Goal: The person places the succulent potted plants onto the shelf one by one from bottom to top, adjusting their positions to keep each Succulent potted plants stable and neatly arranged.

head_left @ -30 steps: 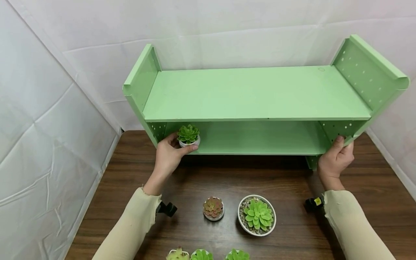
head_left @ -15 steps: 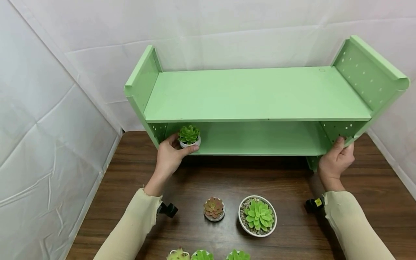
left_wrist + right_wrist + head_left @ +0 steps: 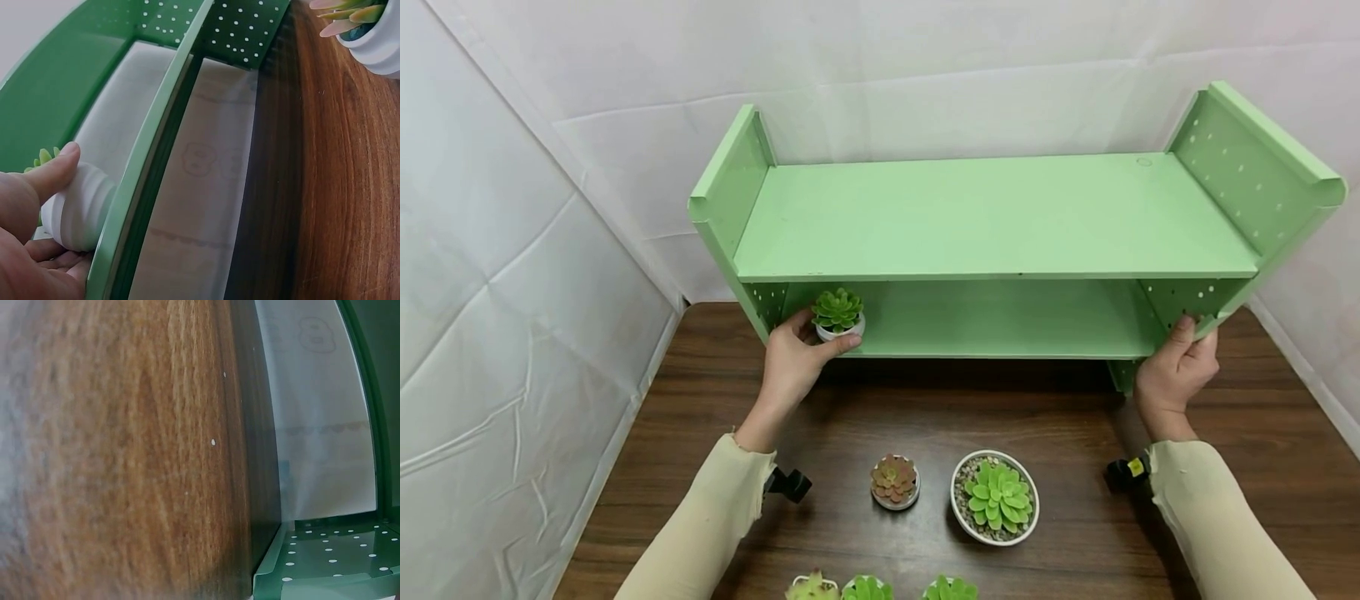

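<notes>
A small green succulent in a white pot [image 3: 838, 312] stands at the left end of the lower board of a green two-tier shelf [image 3: 992, 217]. My left hand [image 3: 792, 354] holds that pot, thumb across its front and fingers behind it. In the left wrist view the ribbed white pot [image 3: 78, 209] sits between thumb and fingers, just inside the board's front edge. At the other end my right hand [image 3: 1176, 371] grips the lower front edge of the shelf's right side panel. The right wrist view shows the perforated side panel [image 3: 331, 556] but not the hand's fingers.
On the dark wood table [image 3: 1000, 408] stand a small reddish succulent [image 3: 893, 479] and a larger green succulent in a round white bowl [image 3: 995, 497]. Several more succulents, among them a green one [image 3: 950, 588], line the bottom edge. White cloth [image 3: 962, 75] hangs behind the shelf.
Both hands keep their hold, and the potted succulent stays at the left end of the lower board. The whole head view has shifted very slightly.
</notes>
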`<state>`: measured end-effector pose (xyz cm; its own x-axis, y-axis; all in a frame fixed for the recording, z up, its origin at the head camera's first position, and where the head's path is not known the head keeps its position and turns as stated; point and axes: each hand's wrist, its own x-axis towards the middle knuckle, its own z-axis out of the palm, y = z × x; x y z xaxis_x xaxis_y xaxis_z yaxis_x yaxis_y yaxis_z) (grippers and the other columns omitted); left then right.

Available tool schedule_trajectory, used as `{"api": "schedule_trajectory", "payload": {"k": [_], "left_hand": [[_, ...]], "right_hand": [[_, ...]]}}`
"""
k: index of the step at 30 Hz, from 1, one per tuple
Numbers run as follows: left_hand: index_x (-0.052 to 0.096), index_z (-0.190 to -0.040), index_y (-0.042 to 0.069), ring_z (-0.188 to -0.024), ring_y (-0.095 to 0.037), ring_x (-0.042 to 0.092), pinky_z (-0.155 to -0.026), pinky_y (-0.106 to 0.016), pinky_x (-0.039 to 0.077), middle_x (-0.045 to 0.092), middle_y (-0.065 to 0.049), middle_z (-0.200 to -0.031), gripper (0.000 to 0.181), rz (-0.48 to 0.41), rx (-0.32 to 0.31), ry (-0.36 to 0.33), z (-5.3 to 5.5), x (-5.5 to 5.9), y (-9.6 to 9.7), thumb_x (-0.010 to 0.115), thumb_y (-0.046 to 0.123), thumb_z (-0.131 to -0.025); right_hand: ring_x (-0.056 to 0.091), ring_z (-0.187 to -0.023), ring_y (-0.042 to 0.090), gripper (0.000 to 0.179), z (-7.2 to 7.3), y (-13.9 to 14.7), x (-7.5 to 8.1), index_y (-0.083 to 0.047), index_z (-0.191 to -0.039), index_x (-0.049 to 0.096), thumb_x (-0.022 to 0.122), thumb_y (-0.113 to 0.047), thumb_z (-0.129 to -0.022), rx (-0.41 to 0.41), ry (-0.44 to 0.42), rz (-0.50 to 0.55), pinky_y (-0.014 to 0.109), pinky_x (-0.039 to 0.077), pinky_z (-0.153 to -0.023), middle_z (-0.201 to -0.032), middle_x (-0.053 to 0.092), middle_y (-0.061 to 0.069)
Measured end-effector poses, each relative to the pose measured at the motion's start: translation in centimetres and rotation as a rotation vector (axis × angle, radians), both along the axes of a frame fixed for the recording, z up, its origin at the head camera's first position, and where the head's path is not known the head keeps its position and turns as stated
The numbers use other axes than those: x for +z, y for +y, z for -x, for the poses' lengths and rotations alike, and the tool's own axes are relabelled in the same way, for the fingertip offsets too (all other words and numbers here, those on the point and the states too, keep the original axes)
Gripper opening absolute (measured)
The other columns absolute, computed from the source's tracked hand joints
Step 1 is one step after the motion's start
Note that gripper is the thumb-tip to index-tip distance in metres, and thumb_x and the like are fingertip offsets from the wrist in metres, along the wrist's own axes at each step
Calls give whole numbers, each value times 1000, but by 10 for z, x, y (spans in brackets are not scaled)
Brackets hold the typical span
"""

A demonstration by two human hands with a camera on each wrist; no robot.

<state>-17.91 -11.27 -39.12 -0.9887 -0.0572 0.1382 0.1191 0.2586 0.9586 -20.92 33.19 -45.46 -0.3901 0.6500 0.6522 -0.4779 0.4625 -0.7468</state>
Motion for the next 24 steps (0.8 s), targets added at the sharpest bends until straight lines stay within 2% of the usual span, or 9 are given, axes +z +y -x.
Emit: {"api": "schedule_trajectory", "payload": {"k": [5, 14, 24], "left_hand": [[59, -131, 2, -108, -19, 61, -84, -37, 53, 62, -10, -121, 66, 4, 7, 11, -1, 0, 1, 87, 26, -77], [59, -131, 1, -109, -19, 61, -85, -37, 52, 62, -11, -121, 64, 3, 5, 30, 0, 0, 3, 87, 24, -78], [52, -138, -1, -122, -20, 53, -94, -36, 48, 55, -13, -133, 72, -48, 6, 23, -2, -1, 5, 86, 19, -78]], "right_hand": [[66, -88, 12, 27, -1, -4, 4, -8, -119, 69, 47, -7, -103, -7, 3, 20, 20, 47, -78, -104, 70, 15], [66, -92, 13, 27, 6, 7, -6, -10, -120, 68, 47, -8, -104, -13, -16, 15, 21, 48, -80, -107, 70, 11], [66, -97, 14, 29, 1, 6, -5, -14, -126, 66, 47, -10, -104, 10, -25, -21, 21, 48, -83, -112, 70, 8]]}}
